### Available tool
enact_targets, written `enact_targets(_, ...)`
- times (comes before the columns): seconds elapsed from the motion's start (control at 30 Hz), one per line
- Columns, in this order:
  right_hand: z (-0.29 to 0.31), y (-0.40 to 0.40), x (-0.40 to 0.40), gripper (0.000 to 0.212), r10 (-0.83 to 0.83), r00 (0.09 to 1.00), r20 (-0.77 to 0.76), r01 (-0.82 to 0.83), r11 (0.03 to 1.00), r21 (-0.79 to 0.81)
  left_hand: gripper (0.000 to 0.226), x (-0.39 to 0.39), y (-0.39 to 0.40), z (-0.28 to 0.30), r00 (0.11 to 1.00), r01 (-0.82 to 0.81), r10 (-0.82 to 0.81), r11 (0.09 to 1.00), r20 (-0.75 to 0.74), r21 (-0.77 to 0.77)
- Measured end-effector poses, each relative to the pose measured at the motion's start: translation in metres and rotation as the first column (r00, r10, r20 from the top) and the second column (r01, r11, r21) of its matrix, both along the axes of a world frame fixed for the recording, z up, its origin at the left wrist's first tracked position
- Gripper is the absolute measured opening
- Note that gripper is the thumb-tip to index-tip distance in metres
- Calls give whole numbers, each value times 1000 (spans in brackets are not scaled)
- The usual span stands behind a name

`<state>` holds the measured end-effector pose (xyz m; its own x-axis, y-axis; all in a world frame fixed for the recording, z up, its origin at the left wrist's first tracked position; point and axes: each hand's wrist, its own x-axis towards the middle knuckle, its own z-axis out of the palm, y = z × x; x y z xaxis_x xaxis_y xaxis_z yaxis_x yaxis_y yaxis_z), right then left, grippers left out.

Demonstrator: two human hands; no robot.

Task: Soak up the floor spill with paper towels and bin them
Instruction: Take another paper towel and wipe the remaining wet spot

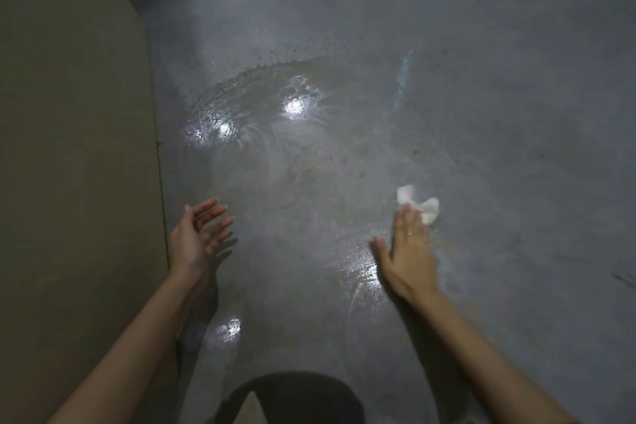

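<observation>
A wide, thin spill (275, 134) shines on the grey floor, with smeared streaks and bright light reflections in it. My right hand (406, 251) lies flat, fingers pressing a crumpled white paper towel (421, 205) onto the floor at the spill's right edge; most of the towel sticks out past my fingertips. My left hand (199, 234) hovers above the floor to the left, palm turned inward, fingers spread and holding nothing.
A tall beige panel or cabinet side (75, 148) runs along the left, close to my left hand. A dark clothed knee (296, 396) shows at the bottom centre. Dry grey floor (516, 113) stretches to the right and far side. No bin is in view.
</observation>
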<state>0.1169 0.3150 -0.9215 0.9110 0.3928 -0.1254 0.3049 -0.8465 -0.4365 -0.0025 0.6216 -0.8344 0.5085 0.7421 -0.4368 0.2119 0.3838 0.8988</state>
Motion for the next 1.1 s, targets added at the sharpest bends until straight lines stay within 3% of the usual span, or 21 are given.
enact_targets(0.13,0,77,-79,80,311,950,-31,-305,945,121,40,5,-5,-2,999,30,-29,999,-26,20)
enact_targets(0.27,-4,116,-137,77,631,770,-95,-614,773,162,38,7,-10,-5,998,58,-57,998,-20,22)
enact_targets(0.33,-13,116,-151,69,783,622,-21,-778,620,100,37,7,-12,-6,998,62,-62,998,-11,9)
enact_targets(0.4,-18,100,-149,66,871,489,48,-868,491,-73,37,6,-12,-6,998,63,-63,998,-9,7)
enact_targets(0.47,-16,76,-140,69,877,472,89,-854,480,-198,37,6,-9,-7,999,52,-52,999,-12,3)
enact_targets(0.53,-13,48,-123,70,834,541,109,-824,552,-130,37,6,-5,-7,999,35,-35,999,-8,0)
enact_targets(0.6,-8,15,-92,72,734,676,61,-734,678,-28,38,7,-3,-9,999,31,-31,1000,-10,-3)
enact_targets(0.7,0,-49,-40,72,519,854,24,-518,854,-46,37,9,-4,-13,999,43,-43,999,-29,3)
enact_targets(0.77,8,-89,-10,70,381,924,31,-377,922,-87,37,12,-4,-15,998,38,-38,999,-44,6)
enact_targets(0.87,17,-136,25,68,245,968,53,-237,963,-129,36,23,-8,-19,997,62,-62,998,-45,2)
enact_targets(0.97,14,-167,49,69,58,993,105,-53,997,-50,35,40,-18,-19,991,120,-121,993,-52,-21)
enact_targets(1.1,18,-184,55,33,-322,931,172,306,945,114,32,74,-40,-27,961,262,-266,964,-81,-49)
